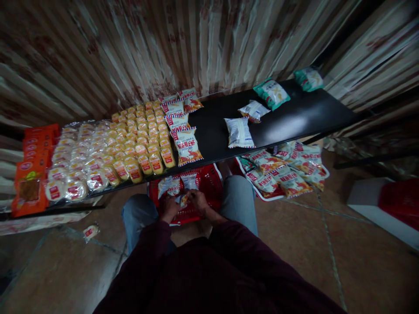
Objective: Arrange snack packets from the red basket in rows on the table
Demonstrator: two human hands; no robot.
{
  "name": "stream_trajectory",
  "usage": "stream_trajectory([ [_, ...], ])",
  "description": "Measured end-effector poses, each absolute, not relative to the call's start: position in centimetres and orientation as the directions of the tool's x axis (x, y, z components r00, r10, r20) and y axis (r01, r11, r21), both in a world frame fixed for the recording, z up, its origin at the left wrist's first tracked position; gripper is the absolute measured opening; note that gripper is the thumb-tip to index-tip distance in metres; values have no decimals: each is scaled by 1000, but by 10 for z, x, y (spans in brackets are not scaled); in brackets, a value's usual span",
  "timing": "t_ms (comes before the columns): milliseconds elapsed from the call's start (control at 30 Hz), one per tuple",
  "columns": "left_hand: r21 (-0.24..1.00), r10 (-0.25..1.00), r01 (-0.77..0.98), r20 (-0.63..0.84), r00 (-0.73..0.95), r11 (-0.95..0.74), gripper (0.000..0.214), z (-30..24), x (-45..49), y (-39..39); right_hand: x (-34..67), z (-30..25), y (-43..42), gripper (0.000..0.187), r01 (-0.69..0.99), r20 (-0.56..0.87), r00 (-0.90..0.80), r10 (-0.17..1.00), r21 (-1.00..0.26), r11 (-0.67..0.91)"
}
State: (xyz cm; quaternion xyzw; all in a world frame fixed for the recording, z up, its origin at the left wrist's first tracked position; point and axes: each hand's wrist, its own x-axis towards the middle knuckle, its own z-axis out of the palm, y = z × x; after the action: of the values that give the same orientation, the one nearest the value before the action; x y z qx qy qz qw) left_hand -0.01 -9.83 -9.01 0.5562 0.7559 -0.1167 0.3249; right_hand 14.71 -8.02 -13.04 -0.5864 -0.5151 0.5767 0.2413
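Note:
Between my knees stands a red plastic basket (212, 192) holding white-and-orange snack bags. Low in it, my left hand (169, 206) and my right hand (197, 200) are closed on a small snack bag (182, 200), one at each side. Some fingers are hidden behind the hands. Just beyond them, two more snack bags (169, 186) lie against the far side of the basket. On the black table's edge above, a row of the same shrimp-picture bags (187, 147) runs away from me.
Left on the black table (209, 115) stand rows of yellow packaged cakes (135, 148), clear-wrapped round pastries (77, 170) and orange packets (31, 174). Green bags (272, 93) lie at right. A second basket (271, 197) overflows with bags. One packet (91, 232) lies on the floor.

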Motion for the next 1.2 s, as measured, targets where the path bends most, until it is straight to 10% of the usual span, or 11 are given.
stream_trajectory([
  [300, 382, 845, 886, -535, -18, 261, 36, -72, 8, -106, 164, -107, -69, 19, 579, -199, 8, 980, -798, -167],
  [800, 537, 987, 829, -105, -121, 159, 19, -60, 2, -105, 169, -99, -74, 23, 495, -289, 123, 949, -812, -311],
  [1033, 811, 789, 232, -386, -478, 537, 38, -69, -1, -109, 169, -116, -73, 20, 340, -376, 292, 879, -819, -463],
  [1200, 850, 793, -57, -510, -334, 523, 34, -74, -2, -125, 164, -126, -79, 19, 267, -441, 360, 822, -796, -544],
])
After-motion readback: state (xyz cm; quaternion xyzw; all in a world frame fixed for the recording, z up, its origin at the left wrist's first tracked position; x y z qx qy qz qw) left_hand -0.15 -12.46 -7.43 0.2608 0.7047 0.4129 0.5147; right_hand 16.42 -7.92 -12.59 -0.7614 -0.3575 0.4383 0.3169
